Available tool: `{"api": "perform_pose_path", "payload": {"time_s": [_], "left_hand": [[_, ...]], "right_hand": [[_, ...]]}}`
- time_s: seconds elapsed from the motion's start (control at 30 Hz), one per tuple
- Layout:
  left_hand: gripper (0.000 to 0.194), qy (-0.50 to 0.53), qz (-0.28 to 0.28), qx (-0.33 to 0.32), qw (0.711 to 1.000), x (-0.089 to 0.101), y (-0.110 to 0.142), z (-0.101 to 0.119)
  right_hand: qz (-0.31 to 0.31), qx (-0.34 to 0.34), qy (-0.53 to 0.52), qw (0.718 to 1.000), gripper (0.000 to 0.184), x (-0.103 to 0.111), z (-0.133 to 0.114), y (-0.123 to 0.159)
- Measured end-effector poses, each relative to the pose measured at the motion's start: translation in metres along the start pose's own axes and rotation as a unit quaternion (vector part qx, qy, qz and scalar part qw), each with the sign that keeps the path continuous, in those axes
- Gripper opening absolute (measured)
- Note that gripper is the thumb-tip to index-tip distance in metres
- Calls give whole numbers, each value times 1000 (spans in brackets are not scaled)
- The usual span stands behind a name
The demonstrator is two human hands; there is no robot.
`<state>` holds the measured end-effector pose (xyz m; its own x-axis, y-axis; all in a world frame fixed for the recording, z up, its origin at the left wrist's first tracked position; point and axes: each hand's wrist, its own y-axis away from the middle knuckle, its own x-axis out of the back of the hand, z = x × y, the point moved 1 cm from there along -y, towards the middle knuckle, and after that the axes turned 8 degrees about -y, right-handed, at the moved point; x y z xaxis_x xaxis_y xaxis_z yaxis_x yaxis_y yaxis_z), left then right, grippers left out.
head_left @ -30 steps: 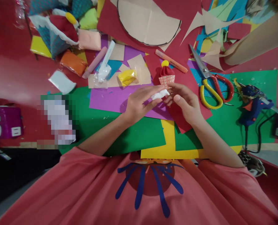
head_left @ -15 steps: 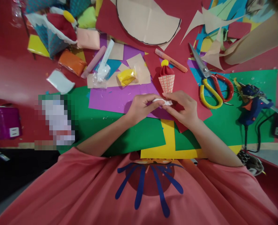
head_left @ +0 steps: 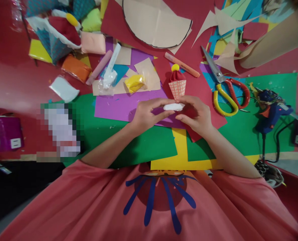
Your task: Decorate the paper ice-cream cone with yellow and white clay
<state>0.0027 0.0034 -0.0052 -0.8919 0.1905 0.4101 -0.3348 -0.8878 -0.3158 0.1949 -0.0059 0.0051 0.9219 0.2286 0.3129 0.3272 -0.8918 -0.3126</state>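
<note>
A small white lump of soft modelling clay (head_left: 173,107) is pinched between the thumb and fingers of my left hand (head_left: 145,113). My right hand (head_left: 198,113) curves around the lump's right end, its fingertips close to the upper edge and its thumb apart below. Whether those fingertips touch the clay I cannot tell. Just beyond my fingers lies a little checked paper cone (head_left: 177,88) with a red filling and a yellow ball (head_left: 175,67) on top; its tip is close behind my fingertips.
Scissors (head_left: 221,80) and a blue glue gun (head_left: 274,110) lie to the right. An orange marker (head_left: 182,65) rests behind the cone. Wrapped yellow clay (head_left: 134,83), a white packet (head_left: 64,88) and a larger blue cone (head_left: 51,40) are to the left. Coloured sheets cover the table.
My right thumb has moved down off the white clay, and my hands have parted slightly. More of the lump shows between them. The cone has stayed in place.
</note>
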Motion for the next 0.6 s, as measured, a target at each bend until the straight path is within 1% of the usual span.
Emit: {"api": "perform_pose_path", "payload": {"time_s": [0.17, 0.3, 0.5, 0.6], "left_hand": [[27, 2, 0, 16, 1000, 0, 0, 0], [26, 12, 3, 16, 1000, -1, 0, 1], [22, 14, 11, 25, 1000, -1, 0, 2], [19, 28, 13, 32, 999, 0, -1, 1]], "right_hand": [[10, 16, 42, 999, 22, 0, 0, 0], [27, 27, 46, 998, 19, 0, 0, 2], [38, 37, 35, 998, 11, 1, -3, 2], [41, 41, 26, 998, 11, 2, -4, 0]]}}
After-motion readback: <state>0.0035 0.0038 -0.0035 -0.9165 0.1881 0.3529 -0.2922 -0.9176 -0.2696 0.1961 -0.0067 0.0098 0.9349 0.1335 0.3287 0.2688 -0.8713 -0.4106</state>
